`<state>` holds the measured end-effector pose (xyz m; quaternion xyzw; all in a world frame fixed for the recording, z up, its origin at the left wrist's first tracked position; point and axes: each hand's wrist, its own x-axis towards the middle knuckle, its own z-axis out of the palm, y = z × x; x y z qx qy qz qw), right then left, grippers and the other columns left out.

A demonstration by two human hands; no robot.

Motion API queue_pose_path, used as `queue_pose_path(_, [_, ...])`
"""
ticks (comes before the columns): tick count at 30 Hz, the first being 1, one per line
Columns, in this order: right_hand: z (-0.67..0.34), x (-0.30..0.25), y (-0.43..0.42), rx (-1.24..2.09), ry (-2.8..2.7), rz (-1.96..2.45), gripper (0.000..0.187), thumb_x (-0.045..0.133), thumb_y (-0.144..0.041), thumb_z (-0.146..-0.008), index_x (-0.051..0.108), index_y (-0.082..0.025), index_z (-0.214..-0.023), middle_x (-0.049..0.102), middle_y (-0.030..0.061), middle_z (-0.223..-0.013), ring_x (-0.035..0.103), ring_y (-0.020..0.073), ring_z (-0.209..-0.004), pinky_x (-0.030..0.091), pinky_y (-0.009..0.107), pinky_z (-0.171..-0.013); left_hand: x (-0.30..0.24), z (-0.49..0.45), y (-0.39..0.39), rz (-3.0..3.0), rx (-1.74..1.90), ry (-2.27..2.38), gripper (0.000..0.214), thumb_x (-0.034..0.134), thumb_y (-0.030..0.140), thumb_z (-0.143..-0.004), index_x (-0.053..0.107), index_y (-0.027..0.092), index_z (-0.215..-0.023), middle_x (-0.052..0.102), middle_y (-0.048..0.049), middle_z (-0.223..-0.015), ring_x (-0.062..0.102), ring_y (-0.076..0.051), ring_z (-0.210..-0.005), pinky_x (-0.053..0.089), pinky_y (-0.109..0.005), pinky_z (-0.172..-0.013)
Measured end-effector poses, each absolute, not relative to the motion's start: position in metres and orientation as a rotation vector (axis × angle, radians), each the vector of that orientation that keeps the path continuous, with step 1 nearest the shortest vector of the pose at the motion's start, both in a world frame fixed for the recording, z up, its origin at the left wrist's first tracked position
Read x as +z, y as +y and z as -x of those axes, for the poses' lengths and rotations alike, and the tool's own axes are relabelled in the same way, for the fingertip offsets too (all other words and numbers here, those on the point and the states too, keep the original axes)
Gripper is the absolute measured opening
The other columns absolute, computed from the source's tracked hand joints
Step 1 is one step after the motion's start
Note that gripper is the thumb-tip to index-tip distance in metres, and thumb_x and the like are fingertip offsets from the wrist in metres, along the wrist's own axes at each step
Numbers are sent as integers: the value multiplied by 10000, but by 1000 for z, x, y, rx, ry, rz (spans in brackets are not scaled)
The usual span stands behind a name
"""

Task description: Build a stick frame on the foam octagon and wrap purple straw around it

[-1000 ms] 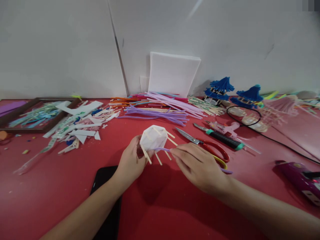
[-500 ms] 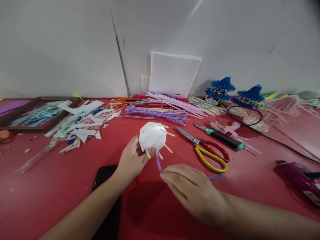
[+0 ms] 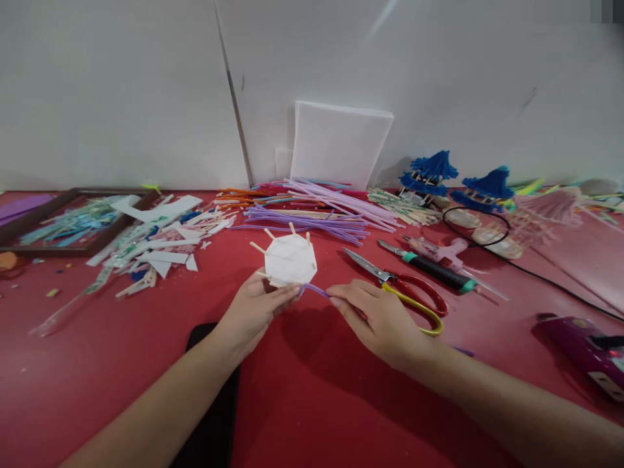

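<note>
My left hand (image 3: 253,312) grips the lower edge of a white many-sided foam piece (image 3: 290,260) with thin wooden sticks poking out round its rim, held just above the red table (image 3: 302,403). A purple straw (image 3: 312,290) runs from the foam piece's lower right corner into my right hand (image 3: 383,318), whose fingertips pinch it. Both hands are closed on what they hold. Red and yellow scissors (image 3: 404,292) lie right behind my right hand.
A heap of coloured straws (image 3: 312,211) lies behind, below a white foam board (image 3: 338,143) leaning on the wall. White scraps (image 3: 156,244) and a framed tray (image 3: 73,221) sit left. A glue gun (image 3: 439,257), blue tasselled models (image 3: 458,179), a black cable and a purple tool (image 3: 589,344) are right. A black phone (image 3: 209,403) lies under my left forearm.
The foam piece has been turned so its flat face looks up and the sticks point away. My right hand moved up from near the table and holds the straw level with the piece's corner.
</note>
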<state>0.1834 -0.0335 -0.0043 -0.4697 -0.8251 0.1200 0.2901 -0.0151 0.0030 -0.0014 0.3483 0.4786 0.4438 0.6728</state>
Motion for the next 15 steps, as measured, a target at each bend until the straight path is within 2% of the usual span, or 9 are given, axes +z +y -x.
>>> queue_pose_path(4, [-181, -6, -32, 320, -2207, 1236, 170, 487, -226, -904, 630, -208, -996, 677, 27, -828, 636, 134, -720, 488, 232, -647, -1, 14, 1, -808, 964, 1091, 293, 799, 177, -578, 619, 152, -808, 683, 1, -720, 621, -108, -644, 489, -224, -620])
queue_pose_path(9, [-179, -7, -33, 288, -2119, 1259, 124, 479, -127, -861, 593, -173, -872, 658, 34, -777, 623, 143, -694, 489, 241, -636, 1, 13, -1, -805, 879, 1122, 315, 791, 194, -606, 604, 156, -857, 701, -42, -826, 656, -139, -692, 528, -258, -643])
queue_pose_path(15, [-181, -7, -33, 329, -2239, 1218, 188, 473, -203, -911, 635, -204, -1006, 694, 23, -842, 644, 136, -740, 485, 237, -679, 0, 14, -1, -853, 887, 1133, 341, 765, 217, -646, 598, 170, -940, 705, -55, -924, 668, -147, -782, 532, -267, -720])
